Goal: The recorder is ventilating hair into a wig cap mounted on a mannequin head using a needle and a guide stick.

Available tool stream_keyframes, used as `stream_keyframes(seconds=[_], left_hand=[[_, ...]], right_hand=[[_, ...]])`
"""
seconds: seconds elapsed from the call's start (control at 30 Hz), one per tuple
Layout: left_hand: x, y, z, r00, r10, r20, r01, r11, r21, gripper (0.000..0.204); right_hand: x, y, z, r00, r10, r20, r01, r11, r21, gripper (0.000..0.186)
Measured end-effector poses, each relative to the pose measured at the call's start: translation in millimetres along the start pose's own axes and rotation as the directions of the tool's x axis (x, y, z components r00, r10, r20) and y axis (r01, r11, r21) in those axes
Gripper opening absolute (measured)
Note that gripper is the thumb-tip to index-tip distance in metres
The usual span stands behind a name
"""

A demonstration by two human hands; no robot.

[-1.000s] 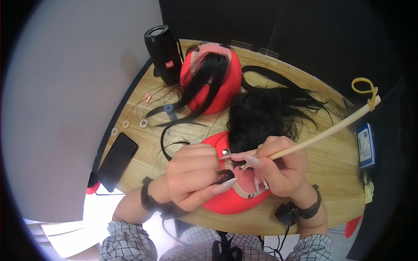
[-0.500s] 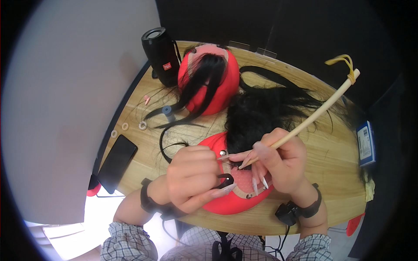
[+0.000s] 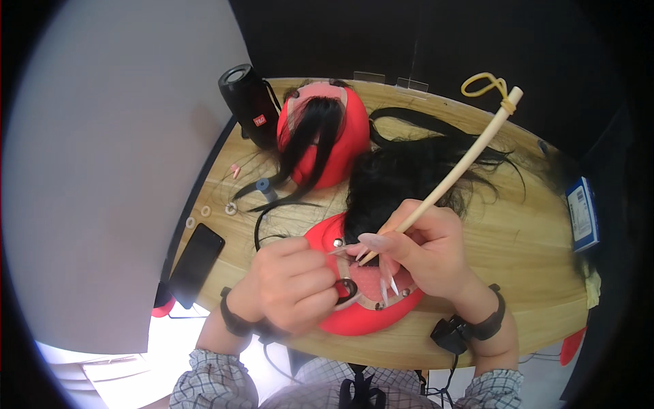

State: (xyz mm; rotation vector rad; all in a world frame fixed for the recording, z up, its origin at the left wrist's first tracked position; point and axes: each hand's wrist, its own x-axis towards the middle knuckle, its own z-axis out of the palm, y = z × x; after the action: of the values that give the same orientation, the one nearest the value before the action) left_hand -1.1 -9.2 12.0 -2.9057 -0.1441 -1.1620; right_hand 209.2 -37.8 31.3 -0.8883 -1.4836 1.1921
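A wood-grained table [image 3: 511, 273] bears everything on it, the near red form [image 3: 368, 325] sitting at its front edge, below the person's hands. A mass of black hair [image 3: 385, 187] spreads from that form toward the back of the table, beside a far red form [image 3: 353, 136] draped with dark locks. The right hand [image 3: 429, 249] is closed in a pen-like grip around a pale wooden stick [image 3: 456, 174], whose lower tip is at the pink mesh [image 3: 366, 281] of the near form. The left hand [image 3: 293, 283] is curled nearly into a fist over that form's left side, pinching a small black loop [image 3: 348, 292] by the thumb; its material is unclear. A black cylindrical speaker [image 3: 246, 109] stands at back left, a phone [image 3: 196, 266] lies at left, and a blue-and-white box [image 3: 582, 215] is at the right edge. Smaller are a grey spool [image 3: 266, 191] and a yellow band [image 3: 485, 83] looped on the stick's upper end.
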Motion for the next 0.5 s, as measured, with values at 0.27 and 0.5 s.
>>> stream_keyframes(seconds=[0.27, 0.5], left_hand=[[21.1, 9.4, -10.6, 0.985, -0.119, 0.123, 0.086, 0.965, 0.249, 0.013], [34.3, 14.8, -20.2, 0.949, -0.15, 0.277, 0.063, 0.952, 0.299, 0.015]], right_hand=[[2.8, -0.9, 2.5, 1.0, -0.005, -0.007, 0.006, 0.992, 0.126, 0.018], [3.1, 7.4, 0.7, 0.998, -0.06, 0.009, 0.057, 0.978, 0.2, 0.018]])
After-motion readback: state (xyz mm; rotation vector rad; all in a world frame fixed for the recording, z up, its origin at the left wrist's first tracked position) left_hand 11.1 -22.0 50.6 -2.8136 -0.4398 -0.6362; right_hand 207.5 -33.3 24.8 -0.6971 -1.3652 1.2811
